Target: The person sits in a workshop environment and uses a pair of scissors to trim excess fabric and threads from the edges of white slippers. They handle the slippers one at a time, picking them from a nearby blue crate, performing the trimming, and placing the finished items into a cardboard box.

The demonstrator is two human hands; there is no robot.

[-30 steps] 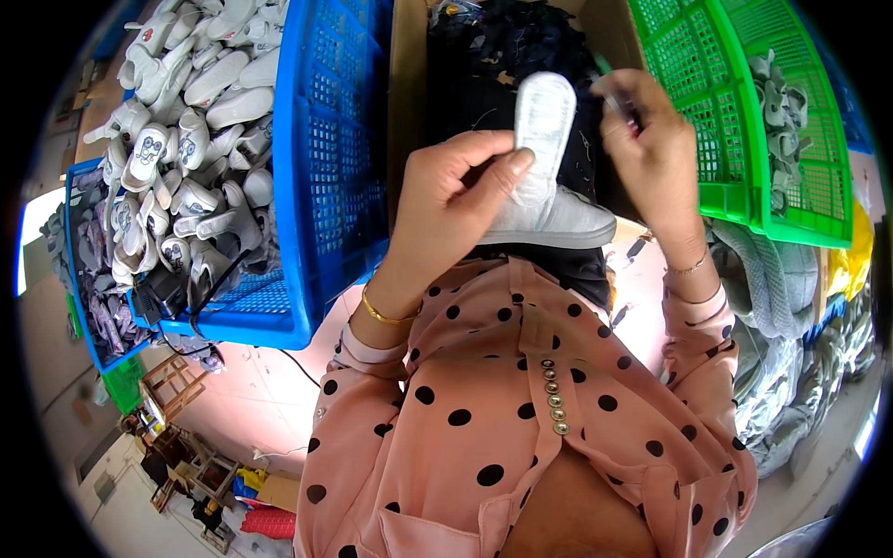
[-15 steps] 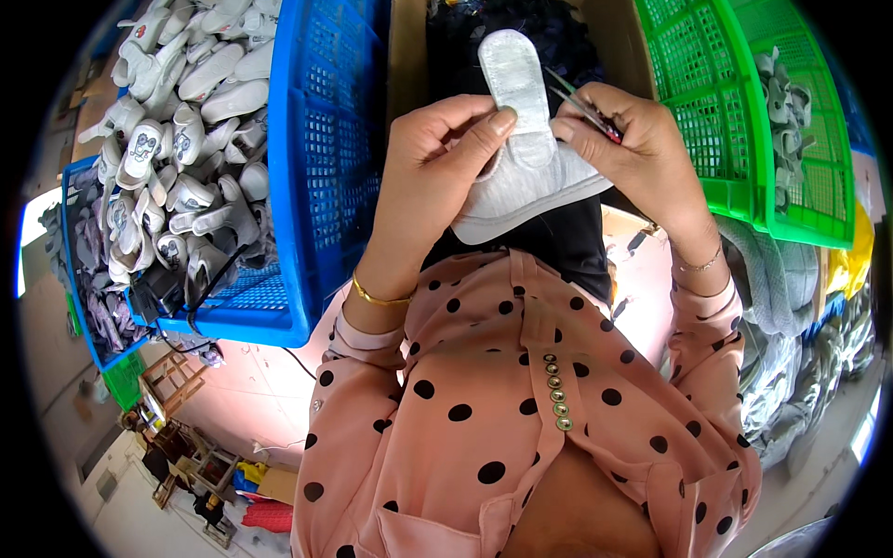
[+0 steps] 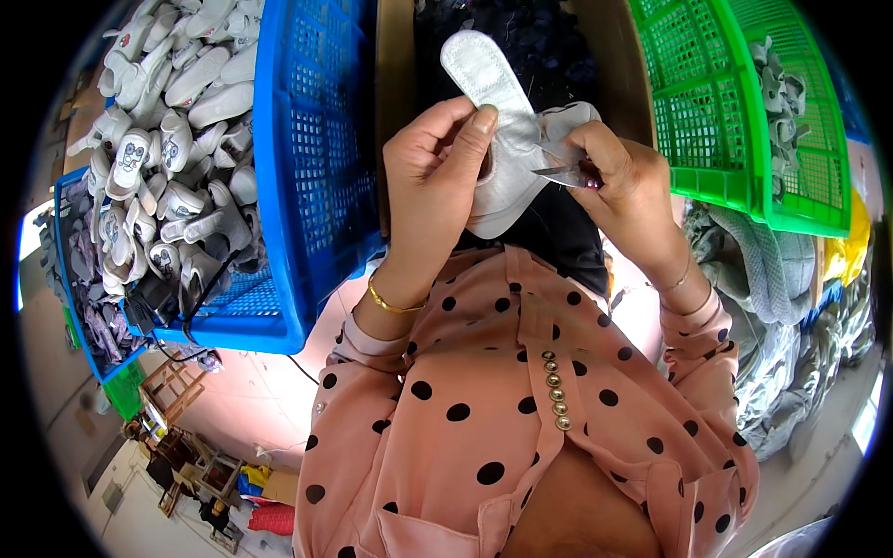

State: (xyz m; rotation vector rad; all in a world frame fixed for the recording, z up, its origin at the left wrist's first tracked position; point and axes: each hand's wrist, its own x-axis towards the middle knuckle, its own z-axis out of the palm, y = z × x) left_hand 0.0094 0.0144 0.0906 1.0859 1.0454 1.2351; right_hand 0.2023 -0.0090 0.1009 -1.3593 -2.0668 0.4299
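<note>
The left hand [image 3: 437, 177] grips a small grey-white shoe upper [image 3: 507, 153] sole-up at chest height, thumb pressed on its edge; the right hand [image 3: 623, 181] is closed on small snips [image 3: 558, 174] whose tips touch it. Trimming well probably means holding the shoe steady and cutting only loose threads, between the blue crate [image 3: 316, 167] and the green crate [image 3: 735, 102].

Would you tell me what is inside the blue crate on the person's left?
The blue crate holds a heap of small grey-white shoes, some with printed soles. What lies under the heap, and the crate's floor there, is covered.
</note>
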